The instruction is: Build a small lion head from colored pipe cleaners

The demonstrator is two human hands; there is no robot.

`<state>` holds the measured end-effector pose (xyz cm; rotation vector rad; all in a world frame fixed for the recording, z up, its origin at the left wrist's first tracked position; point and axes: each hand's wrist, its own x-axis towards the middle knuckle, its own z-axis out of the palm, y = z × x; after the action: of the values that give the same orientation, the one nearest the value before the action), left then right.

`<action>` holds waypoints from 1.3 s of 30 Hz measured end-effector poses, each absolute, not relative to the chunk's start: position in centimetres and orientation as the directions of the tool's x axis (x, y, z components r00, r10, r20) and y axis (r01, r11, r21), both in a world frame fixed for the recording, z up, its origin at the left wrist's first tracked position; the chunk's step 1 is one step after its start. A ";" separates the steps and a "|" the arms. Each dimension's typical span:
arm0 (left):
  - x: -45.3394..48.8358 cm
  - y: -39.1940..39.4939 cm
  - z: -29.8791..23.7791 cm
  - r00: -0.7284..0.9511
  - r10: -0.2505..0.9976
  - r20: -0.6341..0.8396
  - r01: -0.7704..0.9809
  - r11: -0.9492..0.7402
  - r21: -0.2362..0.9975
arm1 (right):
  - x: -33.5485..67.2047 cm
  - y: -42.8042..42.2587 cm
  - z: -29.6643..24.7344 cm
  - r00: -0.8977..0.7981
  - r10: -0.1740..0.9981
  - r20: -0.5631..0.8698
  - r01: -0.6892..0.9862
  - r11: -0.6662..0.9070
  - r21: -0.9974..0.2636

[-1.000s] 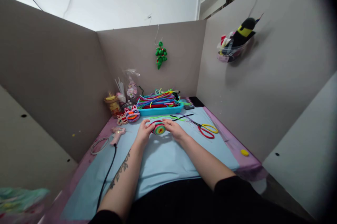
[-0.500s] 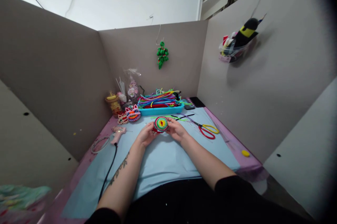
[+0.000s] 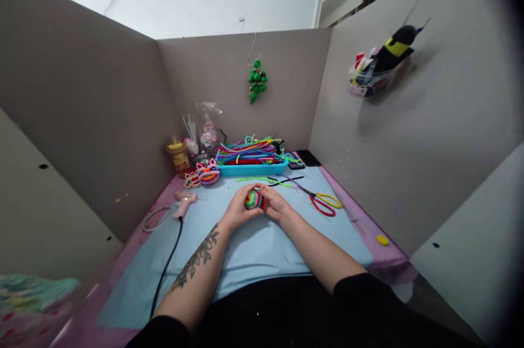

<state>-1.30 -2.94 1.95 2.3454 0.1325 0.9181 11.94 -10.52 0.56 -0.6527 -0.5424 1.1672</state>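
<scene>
Both hands meet over the light blue mat (image 3: 254, 250) and grip a small round coil of coloured pipe cleaners (image 3: 253, 198) with red, green and yellow rings. My left hand (image 3: 236, 210) wraps its fingers round the coil's left side. My right hand (image 3: 275, 203) pinches the right side. The coil is tilted on edge between the two hands, partly hidden by the fingers. A few loose green and black pipe cleaners (image 3: 266, 179) lie just beyond the hands.
A turquoise tray of pipe cleaners (image 3: 250, 160) stands at the back, beside small lion-face crafts (image 3: 203, 173) and jars (image 3: 178, 155). Red and yellow scissors (image 3: 323, 202) lie to the right, a pink glue gun (image 3: 184, 203) with its black cord to the left. Grey partitions enclose the desk.
The coil has turned from facing the camera to on edge, and both hands have closed in tighter around it. The view has shifted slightly.
</scene>
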 end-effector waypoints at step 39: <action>-1.1 -2.7 1.7 0.756 0.428 0.495 -0.098 -0.675 0.732 | 11.8 -10.7 0.9 0.434 0.876 0.210 -0.127 0.290 -0.949</action>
<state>-1.14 -2.70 1.69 2.1620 0.2464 0.8524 11.83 -10.75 0.89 -1.0608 -0.8767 0.7978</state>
